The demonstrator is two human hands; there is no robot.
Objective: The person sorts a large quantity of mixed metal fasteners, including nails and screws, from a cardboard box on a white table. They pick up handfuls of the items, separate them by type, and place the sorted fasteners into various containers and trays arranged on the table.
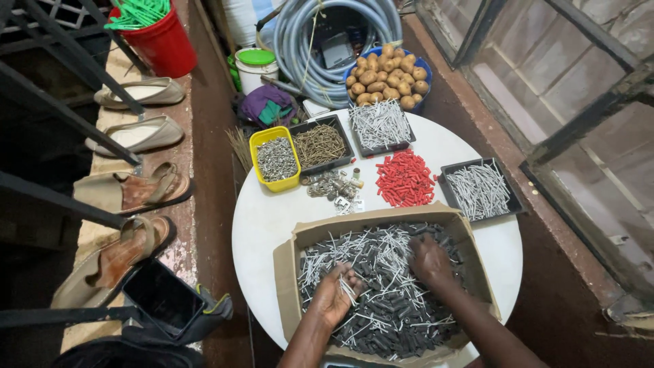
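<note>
Round white table (pixel 262 221) on a dark brown floor, window frames along the right, sandals and flat shoes lined up on the left. Cardboard box (pixel 289 269) sits at the table's near edge, flaps folded out, filled with a mixed heap of short black plastic plugs (pixel 395 320) and thin silver nails (pixel 371 249); nails lie crisscross, no common direction.

Left hand (pixel 334 294) in the box's left half, palm up, fingers curled about half shut, cupping a small bunch of nails (pixel 348 289); their long axes run roughly from near edge toward far edge, slightly fanned. Right hand (pixel 429 261) is in the box's right half, palm down, fingers bent and pressed into the plugs; whether it grips anything, cannot tell.

Beyond the box, toward the far edge: yellow plastic tub (pixel 267 138) of small grey screws, black tray (pixel 338 162) of brownish screws, another black tray (pixel 381 148) of silver nails. Middle of table: loose pile of red wall plugs (pixel 405 178), small heap of metal brackets (pixel 330 187). Right edge: black tray (pixel 507 194) of silver nails, lying mostly parallel.

Off the table, past the far edge: blue bowl (pixel 419 103) of potatoes, coiled grey hose (pixel 300 48), red bucket (pixel 163 44).
</note>
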